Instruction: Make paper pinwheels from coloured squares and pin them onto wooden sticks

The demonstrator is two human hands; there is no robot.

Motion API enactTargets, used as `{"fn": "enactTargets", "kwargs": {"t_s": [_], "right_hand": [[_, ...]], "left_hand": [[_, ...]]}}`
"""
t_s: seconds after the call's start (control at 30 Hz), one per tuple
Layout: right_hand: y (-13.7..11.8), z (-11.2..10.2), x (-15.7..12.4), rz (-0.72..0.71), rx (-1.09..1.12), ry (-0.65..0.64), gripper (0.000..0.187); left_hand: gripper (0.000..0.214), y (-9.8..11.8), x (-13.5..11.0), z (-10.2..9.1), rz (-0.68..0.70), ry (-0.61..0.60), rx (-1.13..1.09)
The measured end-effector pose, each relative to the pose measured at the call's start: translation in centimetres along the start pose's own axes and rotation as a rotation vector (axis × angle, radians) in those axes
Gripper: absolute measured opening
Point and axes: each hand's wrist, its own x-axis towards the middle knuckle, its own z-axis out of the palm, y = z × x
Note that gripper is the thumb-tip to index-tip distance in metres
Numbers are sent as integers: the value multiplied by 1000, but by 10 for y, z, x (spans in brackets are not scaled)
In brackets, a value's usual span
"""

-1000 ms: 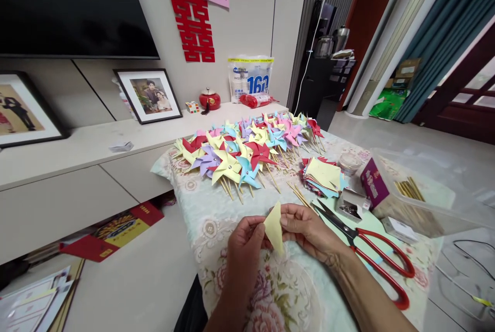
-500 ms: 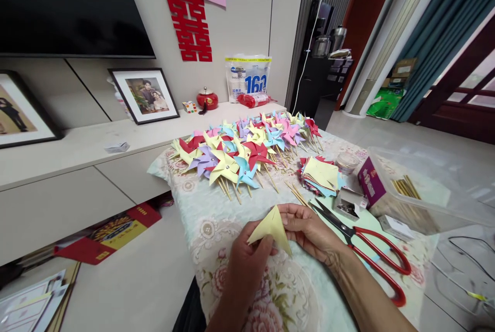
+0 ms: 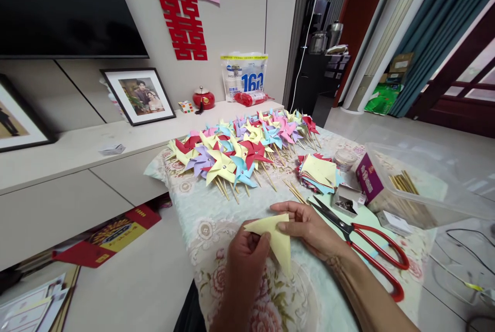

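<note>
Cloth (image 3: 247, 209) with a floral print covers the counter (image 3: 178, 187). Beyond the scissors (image 3: 351, 230) and to their left spreads a crowd of many-coloured pinwheels (image 3: 247, 149). To the right of the scissors, a clear plastic box (image 3: 406, 208) holds sticks (image 3: 404, 182). The scissors themselves lie untouched. Left of them, the left hand (image 3: 247, 254) grips the yellow paper (image 3: 280, 244) between thumb and bent fingers; the right hand (image 3: 309, 229), nearest the scissors, pinches its upper corner, thumb in front, fingers partly hidden behind. Past the scissors' tips lies a stack of coloured sheets (image 3: 319, 171), and beside the blades an open carton (image 3: 345, 212) of small dark pieces (image 3: 347, 204). The yellow paper, roughly triangular, is held above the cloth, left of the scissors. Folding or shaping this sheet seems the step in hand; the next move likely calls for light, even pinches that line up its edges without tearing the corners.
</note>
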Motion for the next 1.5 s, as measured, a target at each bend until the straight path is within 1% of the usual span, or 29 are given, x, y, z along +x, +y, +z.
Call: {"fn": "enactTargets", "kwargs": {"t_s": [0.07,0.13,0.23,0.3,0.37,0.43,0.6,0.77,0.93,1.07,1.2,1.23,1.3,1.37,1.43,1.5], "right_hand": [[3,1,1,4,-2,-14,53],[5,1,1,12,0,-62,50],[4,-1,-1,11,-32,-151,47],[2,-2,-3,-8,-40,-156,44],[-1,-4,-4,-12,-1,-135,43],[-2,-4,-4,5,46,-128,43],[0,-2,-4,51,79,-168,40],[-1,-2,-3,89,100,-169,39],[-2,-1,-3,62,60,-142,38],[0,2,-2,36,4,-158,46],[2,5,-3,-4,-7,-211,46],[2,5,-3,-7,-14,-193,46],[2,6,-3,0,-28,-111,48],[0,7,-3,12,-20,-18,53],[-1,7,-3,18,15,52,59],[-3,7,-2,13,47,105,64]], "left_hand": [[20,2,2,-2,-9,-37,-44],[24,3,4,-5,-22,-65,-78],[28,4,5,-10,-37,-58,-93],[29,4,5,-11,-48,-67,-87],[30,4,5,-11,-51,-84,-91],[30,4,4,-10,-54,-108,-97],[28,5,2,-10,-72,-169,-99],[31,8,1,-12,-108,-179,-105],[38,10,1,-12,-126,-165,-73],[36,6,0,-8,-79,-120,-71],[35,3,1,-6,-39,-93,-58],[36,3,1,-6,-34,-85,-46],[37,3,0,-7,-23,-80,-26],[41,2,-2,-7,1,-111,-7],[55,1,-6,-6,54,-168,57],[78,-2,-10,-4,124,-209,168]]}}
